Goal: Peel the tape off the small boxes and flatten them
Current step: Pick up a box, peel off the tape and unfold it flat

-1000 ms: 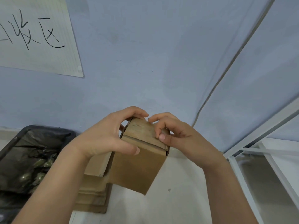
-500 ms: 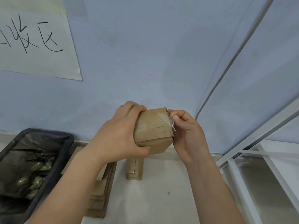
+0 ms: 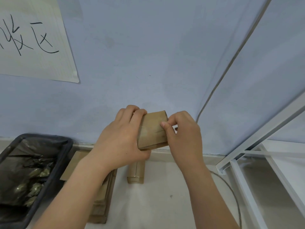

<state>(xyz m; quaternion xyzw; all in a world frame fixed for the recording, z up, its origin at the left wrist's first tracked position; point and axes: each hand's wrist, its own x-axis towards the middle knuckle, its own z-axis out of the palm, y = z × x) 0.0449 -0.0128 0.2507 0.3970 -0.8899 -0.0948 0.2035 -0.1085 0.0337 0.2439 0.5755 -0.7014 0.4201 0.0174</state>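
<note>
I hold a small brown cardboard box [image 3: 152, 129] up in front of the blue wall. My left hand [image 3: 122, 138] wraps around its left side and bottom. My right hand [image 3: 183, 134] sits at its right edge, thumb and fingers pinched together on the clear tape there; the tape itself is barely visible. Below, a second small taped box [image 3: 136, 173] stands on the white floor by the wall. A stack of flattened cardboard [image 3: 102, 195] lies to its left, partly hidden by my left forearm.
A black bin lined with a dark bag [image 3: 31, 172] stands at the lower left. A white metal frame [image 3: 257, 154] runs along the right. A grey cable [image 3: 231, 192] curves over the floor. A handwritten paper sign [image 3: 33, 40] hangs on the wall.
The box has been turned so a broad face points at me. My right hand went from the top flaps to the right edge and pinched the tape. The view tilted down.
</note>
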